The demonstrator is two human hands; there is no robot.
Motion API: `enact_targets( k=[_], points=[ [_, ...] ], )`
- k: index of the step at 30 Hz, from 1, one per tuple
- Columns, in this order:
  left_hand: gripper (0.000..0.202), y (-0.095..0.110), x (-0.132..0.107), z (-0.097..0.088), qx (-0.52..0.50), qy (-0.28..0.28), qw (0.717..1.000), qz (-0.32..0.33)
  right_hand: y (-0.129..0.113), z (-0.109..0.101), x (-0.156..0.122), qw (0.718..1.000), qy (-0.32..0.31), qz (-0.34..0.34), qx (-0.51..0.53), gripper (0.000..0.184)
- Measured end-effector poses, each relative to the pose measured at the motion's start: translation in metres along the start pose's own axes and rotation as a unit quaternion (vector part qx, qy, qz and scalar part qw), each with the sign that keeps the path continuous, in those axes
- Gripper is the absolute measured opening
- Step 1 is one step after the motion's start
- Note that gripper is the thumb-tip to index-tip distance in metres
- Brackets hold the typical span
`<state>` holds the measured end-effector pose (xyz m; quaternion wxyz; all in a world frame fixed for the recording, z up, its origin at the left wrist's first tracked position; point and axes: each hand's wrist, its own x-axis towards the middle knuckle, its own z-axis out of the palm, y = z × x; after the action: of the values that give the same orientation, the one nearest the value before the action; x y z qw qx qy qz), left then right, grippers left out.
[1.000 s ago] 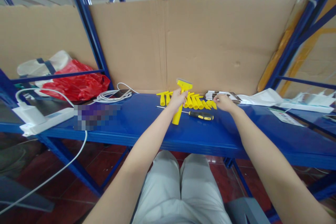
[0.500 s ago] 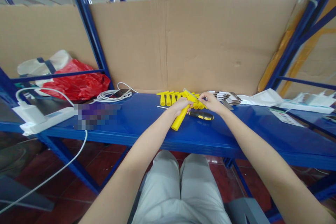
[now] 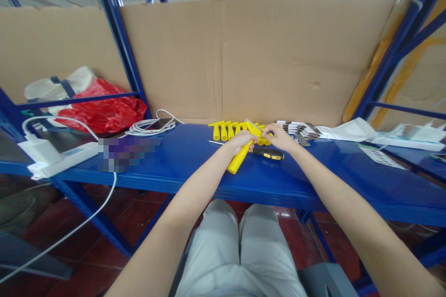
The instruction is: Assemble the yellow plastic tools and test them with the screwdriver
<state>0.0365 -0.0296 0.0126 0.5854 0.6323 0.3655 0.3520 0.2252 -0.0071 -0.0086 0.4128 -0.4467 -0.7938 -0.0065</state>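
My left hand (image 3: 240,141) is closed round the handle of a yellow scraper (image 3: 238,159), held tilted over the blue shelf (image 3: 195,162). My right hand (image 3: 278,136) pinches at the scraper's head, fingers closed; what they pinch is too small to make out. Behind the hands lies a row of several more yellow scrapers (image 3: 223,129). A black-and-yellow screwdriver (image 3: 268,153) lies on the shelf just under my right hand. A stack of thin metal blades (image 3: 299,128) sits to the right of the hands.
A coiled white cable (image 3: 149,125) lies left of the scrapers. A power strip with a charger (image 3: 52,155) sits at far left, with a red plastic bag (image 3: 101,110) behind. White packets and papers (image 3: 351,129) lie at right. Cardboard (image 3: 223,55) backs the shelf.
My left hand has tipped the scraper from upright to a slant and lowered it. My right hand came left from the blade stack to the scraper's head.
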Motion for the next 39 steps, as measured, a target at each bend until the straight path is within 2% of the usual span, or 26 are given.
enact_targets(
  k=[5, 9, 14, 19, 26, 32, 39],
  points=[
    [0.023, 0.002, -0.003, 0.0, -0.013, -0.005, 1.0, -0.004, -0.007, 0.004, -0.002, 0.993, 0.026, 0.089, 0.07, 0.011],
    [0.023, 0.005, -0.006, 0.001, -0.037, -0.013, 0.999, 0.002, -0.015, 0.006, -0.004, 0.965, 0.059, 0.188, 0.174, 0.016],
    [0.028, 0.007, -0.008, 0.002, -0.059, -0.036, 0.998, -0.001, -0.025, 0.001, -0.008, 0.933, 0.025, 0.258, 0.248, 0.028],
    [0.026, 0.005, -0.007, 0.0, -0.075, -0.044, 0.996, -0.002, -0.029, 0.001, -0.009, 0.907, -0.008, 0.281, 0.312, 0.034],
    [0.024, 0.002, -0.004, 0.0, -0.084, -0.047, 0.995, -0.007, -0.028, 0.002, -0.009, 0.891, 0.0, 0.297, 0.342, 0.042],
    [0.017, 0.0, -0.002, -0.002, -0.099, -0.045, 0.994, -0.008, -0.028, 0.001, -0.009, 0.896, -0.003, 0.287, 0.34, 0.042],
    [0.017, 0.001, -0.003, -0.001, -0.104, -0.042, 0.994, -0.009, -0.026, 0.0, -0.008, 0.889, -0.01, 0.29, 0.354, 0.043]
  ],
)
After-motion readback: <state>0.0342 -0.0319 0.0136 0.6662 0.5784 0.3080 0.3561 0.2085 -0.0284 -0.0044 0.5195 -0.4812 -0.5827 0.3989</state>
